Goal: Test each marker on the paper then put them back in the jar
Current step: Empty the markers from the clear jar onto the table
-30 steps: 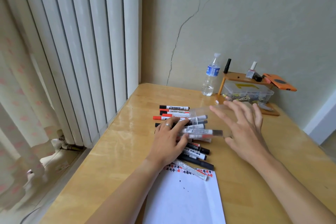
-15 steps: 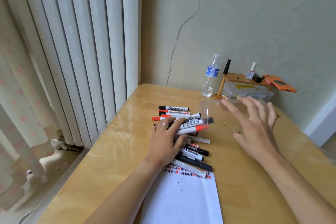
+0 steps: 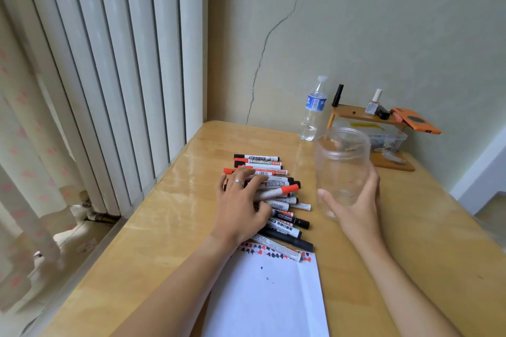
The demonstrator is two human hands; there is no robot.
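Landmark: clear jar (image 3: 342, 169), upright, empty, gripped in the curled fingers of the right hand (image 3: 356, 208) above the wooden table (image 3: 169, 227). Left of jar: left hand (image 3: 241, 208), fingers spread flat on the marker pile (image 3: 273, 194); white paper (image 3: 262, 298) lies nearer the viewer. Behind jar: water bottle (image 3: 313, 109), then a lidded clear box (image 3: 388, 137), contents unclear, under a small wooden shelf (image 3: 356, 115).

One white-barrelled whiteboard marker with a black cap (image 3: 257, 162), second from the far end of the heap on the wooden surface (image 3: 169, 216), carries the word "WHITEBOARD" in white letters on a dark band. The other markers bear printed labels and barcodes too small to read. The clear plastic water bottle (image 3: 313, 109) wears a blue label, illegible.
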